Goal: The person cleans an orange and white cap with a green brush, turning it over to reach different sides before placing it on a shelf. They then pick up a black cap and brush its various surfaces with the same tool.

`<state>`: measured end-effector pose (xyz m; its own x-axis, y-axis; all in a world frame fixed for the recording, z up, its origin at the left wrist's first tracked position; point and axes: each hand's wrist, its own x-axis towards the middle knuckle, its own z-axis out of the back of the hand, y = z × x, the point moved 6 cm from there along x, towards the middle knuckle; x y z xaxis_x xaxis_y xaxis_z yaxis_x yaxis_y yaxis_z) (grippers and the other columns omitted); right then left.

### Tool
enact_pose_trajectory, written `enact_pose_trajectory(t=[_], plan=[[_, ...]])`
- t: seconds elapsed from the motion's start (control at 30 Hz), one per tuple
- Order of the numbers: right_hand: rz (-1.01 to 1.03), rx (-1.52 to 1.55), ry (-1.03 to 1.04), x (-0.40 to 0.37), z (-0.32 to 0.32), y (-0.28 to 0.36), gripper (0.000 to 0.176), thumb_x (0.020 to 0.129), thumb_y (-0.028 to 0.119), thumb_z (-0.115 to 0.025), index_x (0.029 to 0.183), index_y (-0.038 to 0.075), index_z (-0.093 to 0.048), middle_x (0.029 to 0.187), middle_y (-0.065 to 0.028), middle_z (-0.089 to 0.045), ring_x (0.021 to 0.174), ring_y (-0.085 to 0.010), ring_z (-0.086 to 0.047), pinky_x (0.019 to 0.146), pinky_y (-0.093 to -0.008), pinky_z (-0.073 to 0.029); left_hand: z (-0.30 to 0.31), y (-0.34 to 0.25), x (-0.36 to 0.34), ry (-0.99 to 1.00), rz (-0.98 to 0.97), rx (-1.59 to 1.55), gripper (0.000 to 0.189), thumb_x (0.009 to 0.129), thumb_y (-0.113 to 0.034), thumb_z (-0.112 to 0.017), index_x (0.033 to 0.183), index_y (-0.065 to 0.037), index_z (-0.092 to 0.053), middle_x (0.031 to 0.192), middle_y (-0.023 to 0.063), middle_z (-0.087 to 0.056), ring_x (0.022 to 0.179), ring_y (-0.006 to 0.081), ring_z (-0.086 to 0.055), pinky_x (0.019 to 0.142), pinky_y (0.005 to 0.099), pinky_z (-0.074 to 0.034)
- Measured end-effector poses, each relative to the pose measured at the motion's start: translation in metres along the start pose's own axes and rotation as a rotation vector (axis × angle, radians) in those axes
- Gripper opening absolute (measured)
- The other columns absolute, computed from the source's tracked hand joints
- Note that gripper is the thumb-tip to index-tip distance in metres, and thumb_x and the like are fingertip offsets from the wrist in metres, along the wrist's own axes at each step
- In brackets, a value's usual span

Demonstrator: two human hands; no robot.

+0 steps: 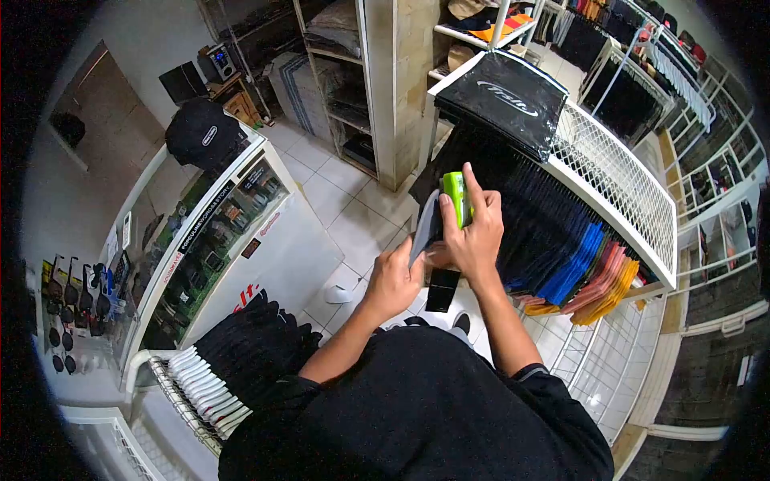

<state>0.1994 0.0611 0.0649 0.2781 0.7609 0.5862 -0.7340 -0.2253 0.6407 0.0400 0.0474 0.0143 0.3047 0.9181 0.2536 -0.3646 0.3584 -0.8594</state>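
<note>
Left hand [393,280]: thumb and fingers pinching near end of grey piece [423,231]. Right hand [481,228]: fingers curled round green tool [454,191], index stretched along it. Tool and piece held up off floor, side by side; whether touching, cannot tell. Lower left, black clothes [253,345] on low rack [143,361]. Right, coloured clothes [584,272] hanging below near edge of mesh top [622,160]. Farther, black pouch [509,94] at mesh top's far end; cap [207,136] on counter's [293,248] far corner.

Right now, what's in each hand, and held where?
Right hand: a bright green object, gripped by its sides between thumb and fingers. Left hand: a flat grey piece, by its lower end; can't tell exactly what it is.
</note>
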Motion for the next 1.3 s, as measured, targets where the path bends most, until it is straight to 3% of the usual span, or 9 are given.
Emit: enact_pose_trajectory(t=[0.1,0.27,0.63,0.77,0.9,1.0,1.1,1.17,1.3], plan=[[0.139,0.103,-0.011,-0.02,-0.005,0.03,0.06,0.092,0.024,-0.073,0.147,0.006,-0.056,0.091,-0.0165,-0.056,0.078,-0.0306,-0.056,0.072,-0.0438,-0.05,-0.002,-0.016,0.001,-0.096,-0.212,-0.037,0.036,0.089,-0.001,-0.058,0.124,0.005,-0.054,0.085,0.0318,-0.065,0.084,0.0523,-0.065,0.07,0.0571,-0.05],[0.065,-0.062,-0.006,0.0,-0.002,0.012,0.057,0.094,0.028,-0.07,0.145,0.008,-0.053,0.099,-0.0218,-0.056,0.082,-0.0393,-0.06,0.071,-0.0487,-0.05,-0.001,0.005,-0.001,0.074,0.023,0.019,0.047,0.087,0.001,-0.058,0.134,0.007,-0.049,0.096,0.0343,-0.066,0.092,0.0544,-0.063,0.076,0.0591,-0.051],[0.054,-0.093,-0.034,0.004,0.003,0.014,0.059,0.095,0.03,-0.068,0.147,0.006,-0.051,0.098,-0.0214,-0.054,0.08,-0.0389,-0.062,0.067,-0.0479,-0.052,-0.009,0.0,-0.004,0.039,-0.076,0.058,0.043,0.087,0.001,-0.056,0.127,0.014,-0.05,0.085,0.035,-0.065,0.082,0.0525,-0.065,0.069,0.0578,-0.051],[0.243,0.109,0.051,-0.036,-0.008,0.038,0.064,0.091,0.031,-0.073,0.147,0.007,-0.053,0.096,-0.0201,-0.053,0.078,-0.0372,-0.061,0.068,-0.0459,-0.053,0.002,-0.005,-0.003,-0.029,-0.237,-0.006,0.027,0.089,0.001,-0.055,0.117,0.004,-0.054,0.086,0.0311,-0.065,0.083,0.0515,-0.065,0.069,0.0512,-0.051],[0.04,-0.095,0.079,-0.006,-0.002,0.016,0.058,0.092,0.031,-0.072,0.144,0.01,-0.057,0.097,-0.0197,-0.058,0.081,-0.0382,-0.064,0.068,-0.0483,-0.053,0.0,0.007,-0.003,0.07,0.082,-0.004,0.038,0.088,-0.002,-0.057,0.124,0.006,-0.053,0.086,0.0297,-0.066,0.085,0.0509,-0.067,0.071,0.0514,-0.052],[0.156,-0.026,0.032,-0.02,-0.007,0.028,0.061,0.093,0.032,-0.071,0.147,0.01,-0.054,0.096,-0.0203,-0.057,0.08,-0.0393,-0.063,0.069,-0.0484,-0.053,-0.004,0.002,-0.005,-0.002,-0.037,-0.03,0.042,0.087,0.0,-0.058,0.128,0.007,-0.052,0.089,0.0294,-0.067,0.087,0.0499,-0.068,0.072,0.0495,-0.053],[0.172,0.022,0.257,-0.027,0.001,0.04,0.058,0.087,0.032,-0.076,0.141,0.012,-0.063,0.096,-0.0176,-0.058,0.093,-0.0344,-0.061,0.087,-0.044,-0.047,0.0,0.009,-0.002,-0.033,-0.193,-0.022,0.041,0.089,0.003,-0.058,0.13,0.007,-0.051,0.095,0.0301,-0.068,0.093,0.0491,-0.069,0.074,0.0462,-0.054],[0.369,-0.211,-0.054,-0.014,0.028,0.046,0.056,0.083,0.032,-0.078,0.135,0.014,-0.068,0.095,-0.0142,-0.059,0.101,-0.032,-0.057,0.095,-0.0435,-0.042,0.002,0.024,0.002,-0.083,0.016,-0.078,0.043,0.09,0.001,-0.057,0.131,0.008,-0.049,0.104,0.0347,-0.067,0.102,0.0536,-0.065,0.084,0.053,-0.054],[0.061,0.13,-0.032,-0.004,0.024,0.004,0.065,0.076,0.02,-0.085,0.138,0.012,-0.068,0.093,-0.0137,-0.061,0.087,-0.0276,-0.058,0.084,-0.0413,-0.051,0.005,0.014,0.004,-0.19,-0.052,-0.321,0.036,0.096,-0.001,-0.059,0.13,0.007,-0.051,0.101,0.0277,-0.07,0.096,0.0416,-0.072,0.083,0.0428,-0.055]])
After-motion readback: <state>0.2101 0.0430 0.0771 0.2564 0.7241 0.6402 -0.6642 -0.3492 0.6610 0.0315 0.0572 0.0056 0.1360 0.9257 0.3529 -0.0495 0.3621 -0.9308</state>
